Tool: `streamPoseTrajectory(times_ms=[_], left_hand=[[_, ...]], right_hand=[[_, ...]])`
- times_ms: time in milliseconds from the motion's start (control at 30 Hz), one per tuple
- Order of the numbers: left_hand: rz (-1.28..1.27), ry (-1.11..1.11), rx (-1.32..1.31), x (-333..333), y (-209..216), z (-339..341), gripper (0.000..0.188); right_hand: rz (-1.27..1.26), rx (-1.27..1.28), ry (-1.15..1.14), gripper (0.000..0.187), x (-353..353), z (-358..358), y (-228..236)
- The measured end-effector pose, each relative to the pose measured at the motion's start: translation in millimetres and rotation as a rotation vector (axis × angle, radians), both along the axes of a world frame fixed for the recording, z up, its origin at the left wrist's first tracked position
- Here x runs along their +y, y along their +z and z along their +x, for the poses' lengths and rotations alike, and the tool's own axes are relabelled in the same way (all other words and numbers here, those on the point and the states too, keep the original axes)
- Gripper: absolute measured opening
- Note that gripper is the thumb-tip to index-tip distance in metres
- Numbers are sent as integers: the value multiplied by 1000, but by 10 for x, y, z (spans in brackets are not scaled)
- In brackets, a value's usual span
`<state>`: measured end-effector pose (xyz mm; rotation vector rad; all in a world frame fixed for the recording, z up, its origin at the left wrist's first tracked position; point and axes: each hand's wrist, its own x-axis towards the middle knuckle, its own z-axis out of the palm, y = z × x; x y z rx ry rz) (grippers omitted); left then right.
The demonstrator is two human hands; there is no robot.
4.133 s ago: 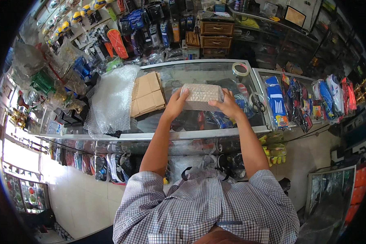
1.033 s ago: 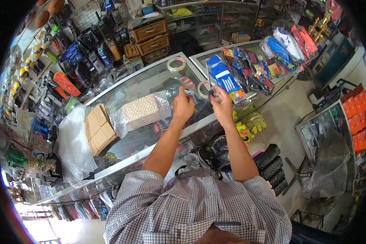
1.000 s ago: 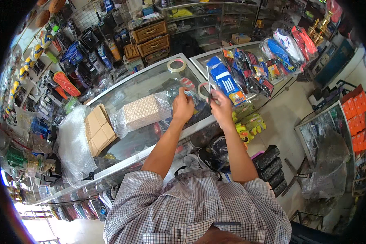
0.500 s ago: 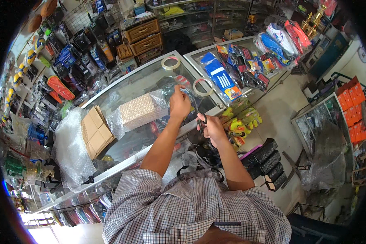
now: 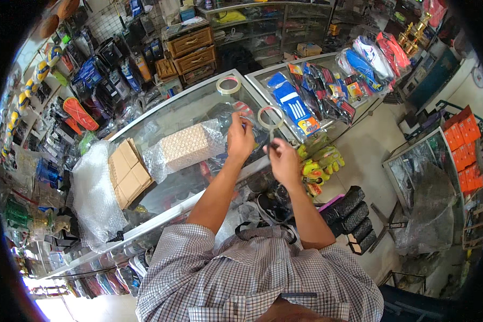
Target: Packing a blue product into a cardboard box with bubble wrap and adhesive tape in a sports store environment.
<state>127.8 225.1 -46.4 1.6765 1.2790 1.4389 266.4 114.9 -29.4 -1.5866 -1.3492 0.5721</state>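
Note:
My left hand (image 5: pixel 240 140) is above the glass counter, its fingers curled in a pinch; whatever they hold, if anything, is too small to make out. Just to its right, my right hand (image 5: pixel 284 163) is closed around the dark handle of a pair of scissors (image 5: pixel 274 144), which is partly blurred. A roll of clear tape (image 5: pixel 270 108) lies flat beyond my right hand. Farther back on the glass rests a second tape roll (image 5: pixel 228 78). Left of my left hand sits a box wrapped in bubble wrap (image 5: pixel 185 146), with loose wrap at both ends.
Folded cardboard (image 5: pixel 127 174) and a bubble wrap sheet (image 5: pixel 94 188) lie on the counter's left part. Packaged blue socks (image 5: pixel 292 102) and other bagged goods cover the right-hand counter (image 5: pixel 260 83). Yellow gloves (image 5: pixel 322 163) hang beside the counter. Black packs (image 5: pixel 354 214) stand lower right.
My right hand has turned and shifted slightly right and down, and the scissors blades no longer show clearly beside my left hand. My left hand has barely moved.

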Motion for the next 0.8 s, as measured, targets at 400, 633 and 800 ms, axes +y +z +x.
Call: streamPoseTrajectory(times_ms=[400,633,800], left_hand=[[100,-169,111,-101,159,-33,41],[183,-201,114,-43,187,-15,42],[300,-203,108,-124,222,41,39]], right_hand=[[116,-469,-104,29,739,168,245],[107,-666,-43,16,753,92,147],[136,-624,-33,14,613,50,259]])
